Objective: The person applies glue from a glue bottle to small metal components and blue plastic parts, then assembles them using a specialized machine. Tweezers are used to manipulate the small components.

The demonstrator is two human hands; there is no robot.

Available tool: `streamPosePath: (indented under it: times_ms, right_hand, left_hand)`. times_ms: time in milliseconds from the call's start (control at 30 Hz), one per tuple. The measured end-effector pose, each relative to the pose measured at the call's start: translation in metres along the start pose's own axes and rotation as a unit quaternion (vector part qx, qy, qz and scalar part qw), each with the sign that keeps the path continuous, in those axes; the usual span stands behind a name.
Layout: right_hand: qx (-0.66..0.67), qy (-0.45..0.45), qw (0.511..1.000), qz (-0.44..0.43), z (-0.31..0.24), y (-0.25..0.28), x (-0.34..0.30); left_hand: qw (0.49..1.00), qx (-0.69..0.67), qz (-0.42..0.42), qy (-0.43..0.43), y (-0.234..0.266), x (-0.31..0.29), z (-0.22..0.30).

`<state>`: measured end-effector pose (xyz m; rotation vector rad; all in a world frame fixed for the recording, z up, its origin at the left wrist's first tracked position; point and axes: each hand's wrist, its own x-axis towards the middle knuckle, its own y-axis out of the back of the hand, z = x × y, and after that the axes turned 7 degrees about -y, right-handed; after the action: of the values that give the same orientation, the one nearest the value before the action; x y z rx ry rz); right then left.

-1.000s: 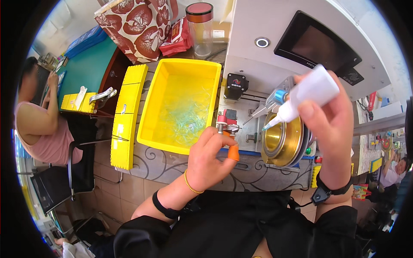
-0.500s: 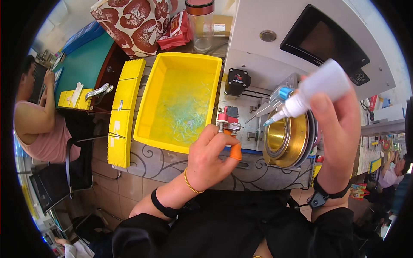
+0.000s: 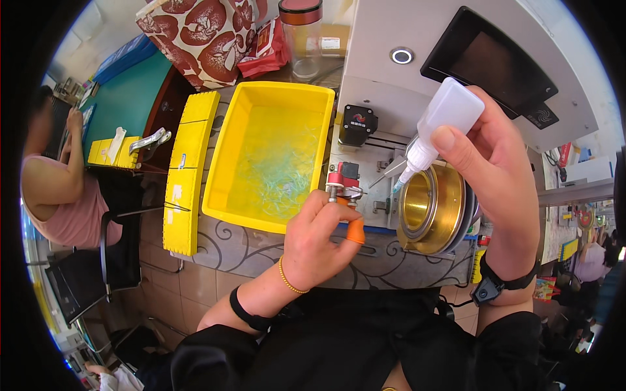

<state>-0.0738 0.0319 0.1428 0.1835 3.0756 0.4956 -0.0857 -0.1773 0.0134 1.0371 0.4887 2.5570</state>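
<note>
My right hand (image 3: 486, 153) grips a white squeeze bottle (image 3: 450, 114), tilted with its narrow nozzle pointing down and to the left. The nozzle tip hangs over the machine bed, just above the left side of a round brass spool (image 3: 450, 221). My left hand (image 3: 318, 231) is closed at the front of a small red mechanism with springs (image 3: 344, 181). An orange finger cot (image 3: 355, 231) covers one of its fingertips. What those fingers pinch, if anything, is hidden. A thin metal needle arm (image 3: 391, 171) lies between the mechanism and the spool.
Left of my hands stands a yellow tub (image 3: 270, 117) with tangled pale green strands in it. A long yellow block (image 3: 184, 169) lies beside it. Behind are a black motor (image 3: 358, 124), a grey housing with a dark screen (image 3: 489, 62) and a glass jar (image 3: 302, 39). A person sits at far left.
My right hand has carried the bottle a little to the left, and the bottle stands more upright. The round button on the housing now shows a lit ring. My left hand stays in place.
</note>
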Motion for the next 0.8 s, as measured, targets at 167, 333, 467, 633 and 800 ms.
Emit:
streamPosePath:
  times_ms: [167, 333, 467, 633, 800]
  right_hand:
    - [0.011, -0.007, 1.000, -0.009, 0.000, 0.001, 0.001]
    - [-0.017, 0.031, 0.998, 0.050, 0.005, -0.012, -0.014]
    - [-0.085, 0.078, 0.986, 0.123, 0.022, -0.015, -0.038]
    - [-0.250, 0.234, 0.933, 0.109, 0.028, -0.013, -0.038]
    - [-0.267, 0.241, 0.927, 0.106, 0.026, -0.015, -0.036]
  left_hand:
    - [1.000, -0.002, 0.000, 0.002, -0.001, 0.000, 0.000]
    - [1.000, 0.007, 0.014, -0.023, -0.002, -0.003, -0.005]
    - [0.999, 0.008, 0.013, -0.035, -0.003, 0.000, -0.005]
    - [1.000, 0.011, 0.012, -0.022, -0.002, 0.000, -0.004]
    - [0.999, 0.007, 0.015, -0.033, -0.003, 0.000, -0.005]
